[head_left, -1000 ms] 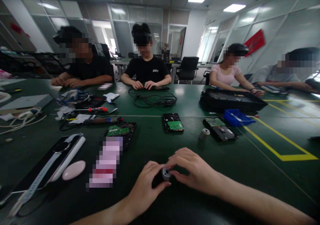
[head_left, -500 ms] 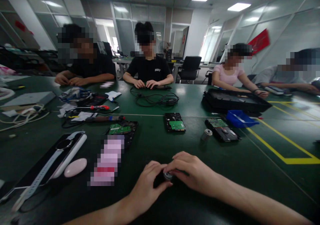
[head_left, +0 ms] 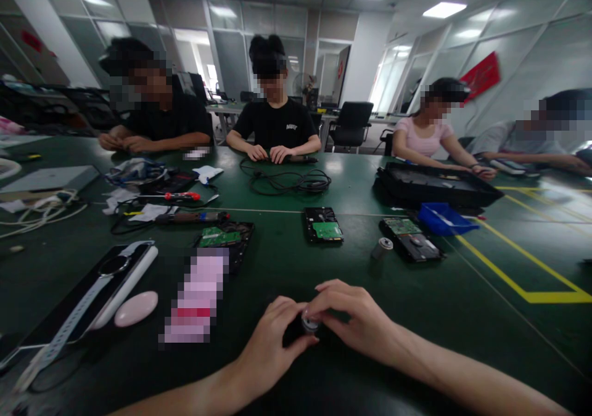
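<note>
A small grey metal cylinder (head_left: 309, 325) with a round top stands on the dark green table, close in front of me. My left hand (head_left: 274, 336) curves around its left side, thumb in front and fingers behind, closed on it. From the right, my right hand (head_left: 354, 317) pinches at its upper rim, fingertips meeting those of my left hand. Part of the cylinder is hidden by my fingers. A similar metal cylinder (head_left: 382, 248) stands farther back to the right. Beside it lies a hard drive (head_left: 413, 241) with a green circuit board.
Two more hard drives, one central (head_left: 323, 225) and one left (head_left: 231, 243), lie ahead. To my left are a pink oval object (head_left: 136, 309), a watch (head_left: 114, 265) and a red screwdriver (head_left: 182, 196). A blue tray (head_left: 446, 220) sits right. Several people sit across the table.
The camera view has shifted slightly. My hands stay around the small metal cylinder, with the right fingers bent a little differently at its top.
</note>
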Demonstrator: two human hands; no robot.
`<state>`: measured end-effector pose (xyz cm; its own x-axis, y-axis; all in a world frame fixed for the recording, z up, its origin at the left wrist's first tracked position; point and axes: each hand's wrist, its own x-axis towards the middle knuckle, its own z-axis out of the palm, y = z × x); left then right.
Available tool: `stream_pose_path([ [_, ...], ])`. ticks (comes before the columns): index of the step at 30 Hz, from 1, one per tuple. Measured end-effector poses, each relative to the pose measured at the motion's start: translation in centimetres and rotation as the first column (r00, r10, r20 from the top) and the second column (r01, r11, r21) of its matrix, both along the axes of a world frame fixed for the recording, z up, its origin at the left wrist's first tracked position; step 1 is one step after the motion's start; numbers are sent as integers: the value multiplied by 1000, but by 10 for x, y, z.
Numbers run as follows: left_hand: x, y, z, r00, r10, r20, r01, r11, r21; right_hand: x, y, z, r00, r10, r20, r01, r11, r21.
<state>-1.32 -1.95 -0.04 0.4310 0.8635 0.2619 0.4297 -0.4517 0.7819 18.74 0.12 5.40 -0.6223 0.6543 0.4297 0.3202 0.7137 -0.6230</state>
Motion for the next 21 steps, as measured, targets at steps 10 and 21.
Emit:
stream_pose_path([
  [10,-1,-2,3,999,-9,32,9,1000,-18,-2,-7,-5,995,60,-78,-56,997,54],
  [21,-7,-3,13,993,46,110,-53,996,67,6,-20,-47,993,-99,-61,70,928,-366],
])
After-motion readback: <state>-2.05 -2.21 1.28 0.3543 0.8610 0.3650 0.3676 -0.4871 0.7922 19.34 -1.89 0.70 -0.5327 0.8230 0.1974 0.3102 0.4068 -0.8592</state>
